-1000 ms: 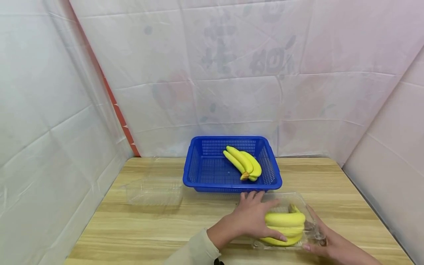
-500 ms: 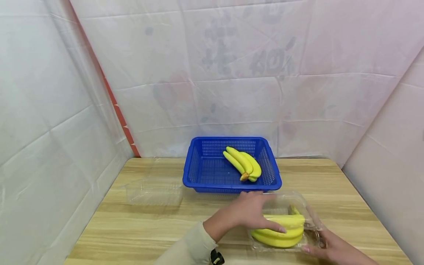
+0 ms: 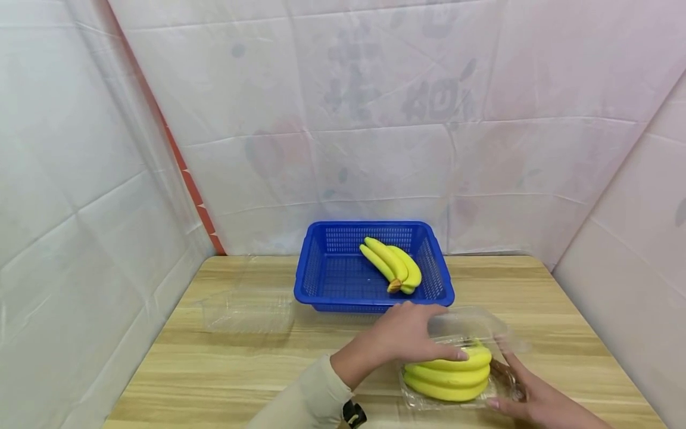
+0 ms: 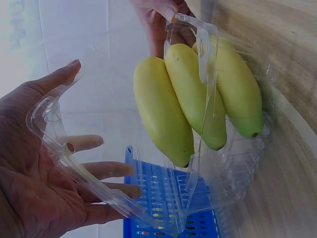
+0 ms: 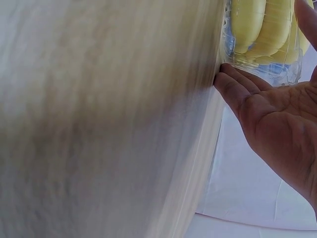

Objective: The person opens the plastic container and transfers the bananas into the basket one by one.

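Note:
In front of the blue basket, a clear plastic clamshell box (image 3: 418, 402) holds a bunch of yellow bananas (image 3: 447, 381). Its see-through lid (image 3: 471, 322) stands tilted up above the fruit. My left hand (image 3: 399, 333) is at the lid's left side, thumb along the front; in the left wrist view its fingers (image 4: 104, 171) are straight and spread, and the lid's rim crosses the palm. My right hand (image 3: 527, 390) holds the box's right end, thumb at the near corner and fingers behind. The right wrist view shows those fingers (image 5: 242, 89) touching the box's end.
A blue mesh basket (image 3: 343, 304) stands at the back with another banana bunch (image 3: 393, 265) inside. A second clear clamshell box (image 3: 246, 313) stands open on the left of the wooden table (image 3: 214, 375). Sheeted walls (image 3: 375, 167) enclose the back and sides.
The lid's near edge has risen and swung away from the front, leaving the bananas more exposed. My left thumb has moved up with it. The right hand has stayed at the box's end.

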### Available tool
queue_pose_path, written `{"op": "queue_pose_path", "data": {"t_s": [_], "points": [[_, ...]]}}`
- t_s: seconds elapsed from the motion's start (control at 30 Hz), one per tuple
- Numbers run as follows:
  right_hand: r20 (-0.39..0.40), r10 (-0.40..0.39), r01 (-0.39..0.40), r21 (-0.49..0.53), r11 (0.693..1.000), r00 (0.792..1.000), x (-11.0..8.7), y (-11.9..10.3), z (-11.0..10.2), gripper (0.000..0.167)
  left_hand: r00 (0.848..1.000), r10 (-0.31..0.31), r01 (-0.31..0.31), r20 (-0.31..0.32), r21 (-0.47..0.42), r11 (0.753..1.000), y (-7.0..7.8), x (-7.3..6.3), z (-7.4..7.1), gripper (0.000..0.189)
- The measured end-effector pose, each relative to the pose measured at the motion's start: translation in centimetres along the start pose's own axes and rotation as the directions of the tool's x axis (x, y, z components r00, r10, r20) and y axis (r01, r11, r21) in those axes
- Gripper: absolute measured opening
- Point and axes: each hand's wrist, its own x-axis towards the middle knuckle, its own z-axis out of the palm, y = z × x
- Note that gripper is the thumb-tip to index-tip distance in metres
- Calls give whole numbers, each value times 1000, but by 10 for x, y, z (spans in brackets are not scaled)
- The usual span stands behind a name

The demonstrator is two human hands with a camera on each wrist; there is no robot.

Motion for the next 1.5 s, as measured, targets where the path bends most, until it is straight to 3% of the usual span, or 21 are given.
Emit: {"op": "queue_pose_path", "data": {"t_s": [0.13, 0.3, 0.43, 0.6, 0.77, 0.93, 1.17, 1.3, 1.4, 1.5], "points": [[-16, -39, 38, -45, 998, 999, -1, 2, 0, 116, 1000, 2, -2, -8, 7, 1000, 2, -1, -2, 82], [15, -73, 73, -27, 997, 997, -2, 3, 0, 114, 998, 16, -17, -63, -18, 1000, 3, -1, -7, 76], [46, -84, 83, 22, 996, 995, -3, 2, 0, 115, 992, 38, -42, -118, -29, 999, 6, -2, -15, 66], [89, -71, 63, 85, 994, 994, -2, 1, 0, 115, 981, 52, -47, -186, 35, 998, 9, -6, -23, 51], [138, -42, 20, 160, 987, 990, 0, 3, 3, 114, 959, 77, -54, -274, 88, 995, 9, -7, -30, 42], [156, -50, 24, 167, 986, 987, 2, 6, 5, 114, 933, 103, -59, -344, 138, 989, 9, -6, -34, 39], [145, -54, 30, 160, 987, 988, 2, 9, 7, 115, 865, 133, -90, -484, 112, 990, -5, -4, -31, 38], [130, -73, 51, 159, 986, 989, 0, 17, 8, 112, 838, 111, -96, -535, 56, 994, -13, -4, -28, 39], [127, -68, 46, 172, 984, 990, -2, 23, 7, 110, 829, 86, -95, -552, 13, 995, -17, -3, -26, 41], [126, -39, 17, 174, 985, 991, -3, 25, 8, 110, 838, 58, -95, -543, -40, 995, -21, -3, -23, 45]]}}
